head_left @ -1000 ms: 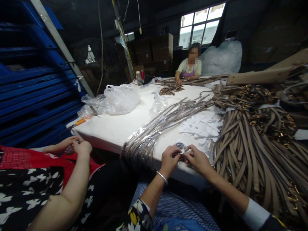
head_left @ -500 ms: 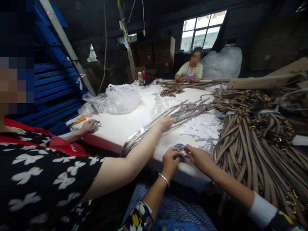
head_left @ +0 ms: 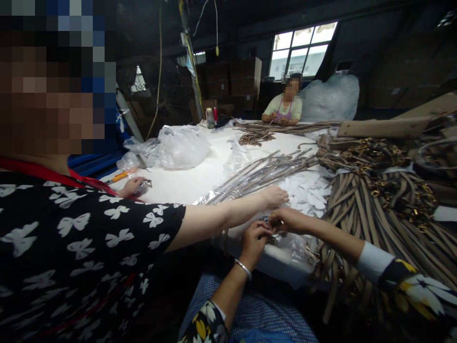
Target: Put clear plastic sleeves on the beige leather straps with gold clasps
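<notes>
My left hand (head_left: pixel 254 240), with a silver bangle at the wrist, is closed around a coiled strap in clear plastic (head_left: pixel 264 218) at the table's near edge. Bent fingers of my right hand (head_left: pixel 288 220) pinch at the same bundle from the right, touching the left fingertips. Most of the bundle is hidden behind my fingers. Just beyond my hands lies a pile of white paper tags (head_left: pixel 310 193). A co-worker's hand (head_left: pixel 274 196) reaches in from the left, directly above my right hand, at the edge of that pile.
Long straps in clear plastic (head_left: pixel 246 174) lie across the white table (head_left: pixel 164 186). Brown straps with brass buckles (head_left: pixel 353 214) heap on the right and hang over the edge. White plastic bags (head_left: pixel 183 146) sit at the left. Another person (head_left: pixel 283 107) works across the table.
The co-worker has leaned in, and their arm has moved right from the plastic-wrapped straps to the tags. My right hand has shifted slightly left and up, against the bundle.
</notes>
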### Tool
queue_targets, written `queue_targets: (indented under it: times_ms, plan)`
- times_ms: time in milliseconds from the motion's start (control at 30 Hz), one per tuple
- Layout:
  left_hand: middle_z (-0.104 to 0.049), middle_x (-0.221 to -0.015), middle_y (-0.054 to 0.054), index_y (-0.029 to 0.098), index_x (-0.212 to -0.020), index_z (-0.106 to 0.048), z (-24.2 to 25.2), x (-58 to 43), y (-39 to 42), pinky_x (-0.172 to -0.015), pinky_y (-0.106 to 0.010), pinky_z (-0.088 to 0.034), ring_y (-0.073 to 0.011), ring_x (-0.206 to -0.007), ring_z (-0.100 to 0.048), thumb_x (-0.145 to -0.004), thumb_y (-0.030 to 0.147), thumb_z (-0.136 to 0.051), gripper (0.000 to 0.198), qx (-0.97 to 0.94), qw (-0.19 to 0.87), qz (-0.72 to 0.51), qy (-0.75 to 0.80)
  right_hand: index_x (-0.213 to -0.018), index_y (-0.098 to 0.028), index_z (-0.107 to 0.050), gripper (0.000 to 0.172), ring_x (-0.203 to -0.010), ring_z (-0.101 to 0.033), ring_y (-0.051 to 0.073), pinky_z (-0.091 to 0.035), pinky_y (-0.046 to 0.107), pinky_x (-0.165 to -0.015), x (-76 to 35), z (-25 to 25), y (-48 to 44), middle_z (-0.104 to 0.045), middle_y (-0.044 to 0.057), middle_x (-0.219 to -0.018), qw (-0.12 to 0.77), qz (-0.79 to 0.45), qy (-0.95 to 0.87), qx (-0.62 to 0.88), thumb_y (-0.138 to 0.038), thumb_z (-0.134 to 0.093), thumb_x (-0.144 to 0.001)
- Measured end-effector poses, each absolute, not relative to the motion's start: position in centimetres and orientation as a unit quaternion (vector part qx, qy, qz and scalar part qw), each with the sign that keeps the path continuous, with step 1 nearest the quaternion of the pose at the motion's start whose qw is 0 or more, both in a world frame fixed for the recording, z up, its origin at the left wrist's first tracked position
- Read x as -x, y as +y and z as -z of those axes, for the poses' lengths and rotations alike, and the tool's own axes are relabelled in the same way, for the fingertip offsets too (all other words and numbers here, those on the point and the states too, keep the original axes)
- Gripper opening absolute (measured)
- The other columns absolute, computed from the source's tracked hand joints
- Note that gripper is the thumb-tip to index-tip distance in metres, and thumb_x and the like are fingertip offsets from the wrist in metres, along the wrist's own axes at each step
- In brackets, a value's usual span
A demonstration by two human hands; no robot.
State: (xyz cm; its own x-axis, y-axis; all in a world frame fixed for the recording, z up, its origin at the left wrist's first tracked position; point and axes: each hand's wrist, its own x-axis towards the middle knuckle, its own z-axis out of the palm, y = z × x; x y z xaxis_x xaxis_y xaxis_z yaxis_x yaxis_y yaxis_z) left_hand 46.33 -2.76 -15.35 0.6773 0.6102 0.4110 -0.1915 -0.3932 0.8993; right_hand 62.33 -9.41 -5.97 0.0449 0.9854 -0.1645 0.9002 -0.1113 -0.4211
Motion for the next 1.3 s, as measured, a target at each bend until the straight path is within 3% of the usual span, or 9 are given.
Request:
queue_targets:
  times_ms: [100,233,533,733,833,933,1133,1233,1300]
  plan:
    - [-0.064,-0.092,-0.005,0.019,-0.073,-0.074,15.1,-46.2,-2.7,-0.085,-0.03,-0.052,-0.0166,-0.091,-0.064,-0.078,0.008,-0.066,0.014,-0.75,0.53,-0.371,0.14,-0.071,-0.025,-0.074,0.014,-0.066,-0.065,0.019,-0.041,0.023,-0.06,-62.2,5.9,-9.1,-0.072,-0.001,-0.069,0.106,-0.205,-0.657,0.717,-0.012,-0.07,-0.067]
    - [-0.064,-0.093,-0.004,0.019,-0.075,-0.074,14.8,-46.1,-2.6,-0.082,-0.027,-0.053,-0.0154,-0.089,-0.064,-0.078,0.006,-0.063,0.017,-0.759,0.522,-0.359,0.147,-0.076,-0.025,-0.07,0.012,-0.073,-0.062,0.02,-0.038,0.025,-0.061,-61.1,6.7,-10.2,-0.07,0.001,-0.079,0.143,-0.156,-0.619,0.757,-0.015,-0.066,-0.071]
    - [-0.07,-0.096,-0.001,0.022,-0.078,-0.072,14.0,-45.7,-2.8,-0.081,-0.025,-0.05,-0.016,-0.088,-0.065,-0.078,0.005,-0.063,0.02,-0.82,0.466,-0.302,0.136,-0.081,-0.02,-0.058,0.009,-0.084,-0.057,0.019,-0.041,0.03,-0.078,-59.8,8.3,-9.4,-0.063,0.004,-0.088,0.321,-0.104,-0.518,0.786,-0.021,-0.049,-0.083]
    - [-0.072,-0.086,-0.001,0.022,-0.091,-0.069,13.4,-45.6,-3.2,-0.076,-0.027,-0.049,-0.0164,-0.08,-0.066,-0.09,0.024,-0.056,0.013,-0.826,0.442,-0.303,0.174,-0.083,-0.021,-0.056,0.014,-0.052,-0.056,0.013,-0.045,0.024,-0.057,-59.5,8.4,-10.5,-0.062,-0.004,-0.06,0.421,-0.182,-0.495,0.738,-0.029,-0.046,-0.087]
    - [-0.072,-0.088,0.0,0.025,-0.101,-0.069,13.4,-46.3,-3.5,-0.072,-0.026,-0.049,-0.0164,-0.078,-0.066,-0.083,0.023,-0.066,0.019,-0.828,0.429,-0.301,0.201,-0.086,-0.02,-0.053,0.022,-0.056,-0.058,0.014,-0.047,0.025,-0.057,-59.4,7.9,-10.9,-0.065,-0.001,-0.065,0.478,-0.168,-0.465,0.726,-0.036,-0.039,-0.091]
    - [-0.071,-0.095,-0.001,0.029,-0.097,-0.074,13.5,-46.9,-3.9,-0.074,-0.027,-0.049,-0.0176,-0.086,-0.065,-0.08,0.019,-0.069,0.02,-0.838,0.411,-0.296,0.206,-0.096,-0.019,-0.05,0.029,-0.065,-0.06,0.014,-0.049,0.026,-0.062,-59.6,6.9,-10.9,-0.064,0.003,-0.076,0.521,-0.127,-0.44,0.72,-0.038,-0.029,-0.095]
    - [-0.071,-0.094,-0.002,0.026,-0.102,-0.071,13.8,-47.0,-3.9,-0.075,-0.03,-0.048,-0.0186,-0.083,-0.064,-0.077,0.021,-0.071,0.025,-0.839,0.394,-0.3,0.226,-0.096,-0.021,-0.064,0.017,-0.074,-0.061,0.017,-0.049,0.029,-0.07,-59.5,7.1,-13.0,-0.066,0.005,-0.092,0.466,-0.118,-0.506,0.716,-0.029,-0.058,-0.082]
    - [-0.072,-0.089,0.0,0.025,-0.108,-0.066,13.9,-46.9,-3.6,-0.067,-0.026,-0.048,-0.016,-0.073,-0.065,-0.076,0.023,-0.072,0.032,-0.832,0.412,-0.284,0.239,-0.108,-0.023,-0.066,0.034,-0.076,-0.062,0.017,-0.049,0.03,-0.075,-59.2,8.6,-14.1,-0.068,0.005,-0.099,0.422,-0.132,-0.559,0.701,-0.024,-0.068,-0.074]
    - [-0.071,-0.087,0.001,0.025,-0.104,-0.065,13.9,-46.9,-3.5,-0.065,-0.024,-0.046,-0.0154,-0.073,-0.065,-0.075,0.021,-0.071,0.029,-0.834,0.41,-0.275,0.247,-0.107,-0.024,-0.067,0.034,-0.079,-0.062,0.018,-0.048,0.03,-0.077,-59.0,9.5,-14.2,-0.069,0.004,-0.095,0.402,-0.127,-0.584,0.694,-0.019,-0.068,-0.073]
